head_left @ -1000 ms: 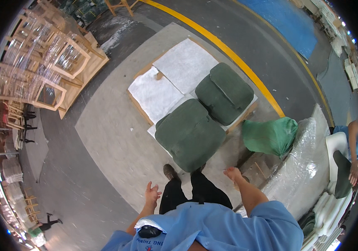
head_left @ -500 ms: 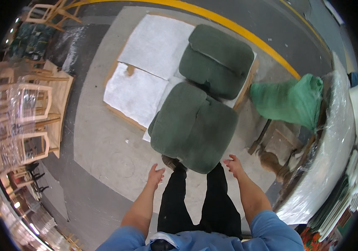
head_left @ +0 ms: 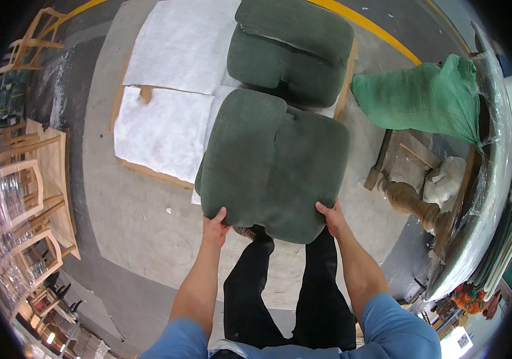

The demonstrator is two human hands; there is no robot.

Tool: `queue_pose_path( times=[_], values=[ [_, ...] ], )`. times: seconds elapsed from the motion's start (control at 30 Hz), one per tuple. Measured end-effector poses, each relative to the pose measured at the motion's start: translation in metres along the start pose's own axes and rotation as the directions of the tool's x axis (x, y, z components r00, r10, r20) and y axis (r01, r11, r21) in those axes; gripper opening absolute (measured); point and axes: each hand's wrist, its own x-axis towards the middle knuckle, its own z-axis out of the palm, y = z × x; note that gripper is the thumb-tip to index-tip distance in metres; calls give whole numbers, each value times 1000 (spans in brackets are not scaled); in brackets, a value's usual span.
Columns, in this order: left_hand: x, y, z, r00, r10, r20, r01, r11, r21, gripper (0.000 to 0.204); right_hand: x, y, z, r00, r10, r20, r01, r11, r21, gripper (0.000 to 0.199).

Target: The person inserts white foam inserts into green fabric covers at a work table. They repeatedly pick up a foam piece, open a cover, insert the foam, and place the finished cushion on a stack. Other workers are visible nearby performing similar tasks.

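Two dark green upholstered cushions lie side by side in the near pile: a left cushion (head_left: 239, 152) and a right cushion (head_left: 307, 170), the two touching. My left hand (head_left: 215, 228) holds the near left corner of the left one, thumb on top and the other fingers hidden beneath. On the right cushion's near right edge, my right hand (head_left: 333, 218) grips with its thumb on top, fingers mostly hidden. Behind them lies another pile of green cushions (head_left: 289, 51). What lies under the near pile is mostly hidden.
White padding sheets (head_left: 166, 131) cover a low board (head_left: 148, 169) on the floor. A green sack (head_left: 417, 99) and a turned wooden post (head_left: 408, 200) are at the right, beside a plastic-wrapped panel (head_left: 495, 179). Wrapped wooden chair frames (head_left: 29, 185) stand at the left.
Both hands have moved forward from beside the near cushions and closed on their near edges. The view has shifted, so the pallet sits higher and further left.
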Motion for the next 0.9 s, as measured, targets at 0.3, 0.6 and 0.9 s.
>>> queue_pose_path(
  times=[0.3,0.6,0.9],
  values=[
    [9,17,-6,987,46,-151,-12,976,218,71,4,14,21,997,36,74,-37,999,5,88],
    [-25,34,35,889,288,-356,155,543,825,90,32,-12,5,963,-261,68,255,793,-553,104],
    [-273,-2,124,989,-140,-50,126,612,781,48,-156,-44,-23,986,44,162,138,334,-933,92]
  ],
)
